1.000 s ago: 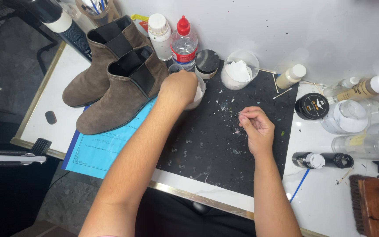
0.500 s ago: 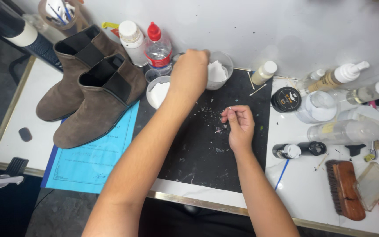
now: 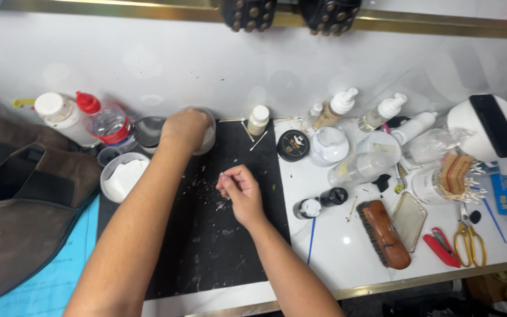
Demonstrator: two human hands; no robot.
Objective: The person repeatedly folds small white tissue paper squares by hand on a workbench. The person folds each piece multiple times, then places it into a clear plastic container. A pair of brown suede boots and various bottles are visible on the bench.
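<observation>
My left hand (image 3: 186, 128) reaches across the black mat (image 3: 206, 246) to its far edge. Its fingers curl down over the top of a clear cup (image 3: 208, 138) with white material inside, so the fingertips are hidden. My right hand (image 3: 239, 191) hovers over the middle of the mat with thumb and fingers pinched on a small thin stick (image 3: 223, 174). White flecks are scattered on the mat under it. A round white bowl of white wadding (image 3: 123, 176) stands just left of my left forearm.
Two brown suede boots (image 3: 24, 211) lie at the left on a blue sheet (image 3: 48, 287). Squeeze bottles (image 3: 107, 126), a black tin (image 3: 293, 145), several pump bottles (image 3: 335, 108), a wooden brush (image 3: 382, 232), scissors (image 3: 469, 240) and a jar of swabs (image 3: 450, 182) crowd the white counter.
My left hand has moved from the white bowl to the clear cup farther back. The right hand stays pinched over the mat. The view has shifted right, and more of the counter shows.
</observation>
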